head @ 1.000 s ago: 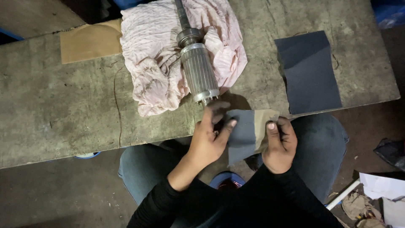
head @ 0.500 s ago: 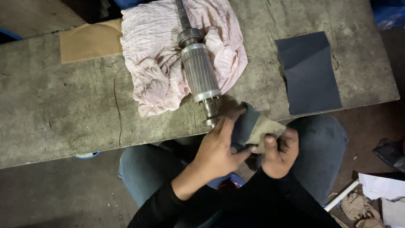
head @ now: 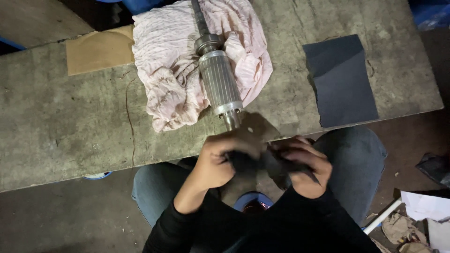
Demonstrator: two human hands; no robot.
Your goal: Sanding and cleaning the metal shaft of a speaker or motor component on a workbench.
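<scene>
At the far left of the rough, scratched grey concrete slab that serves as my bench lies a flat tan rectangle of cardboard, matte and smooth. Next to it is a crumpled pale pink cloth, soft and finely striped, bunched into folds. On that cloth rests the long steel motor rotor: a ribbed, cylindrical laminated core with a bright metal collar at each end and a thin dark shaft running away from me. Its near shaft end pokes over the slab's edge toward my hands.

My left hand is curled shut just below that shaft end, fingers wrapped around one side of a small folded piece of dark grey sandpaper. My right hand pinches the other side of the same piece, fingers bent over it, so the paper is held between both hands above my lap. I cannot tell whether the paper touches the shaft tip.

Further right, a larger flat sheet of dark blue-grey sandpaper lies on the slab, gritty and matte, well apart from the rotor. Below are my blue denim knees.
</scene>
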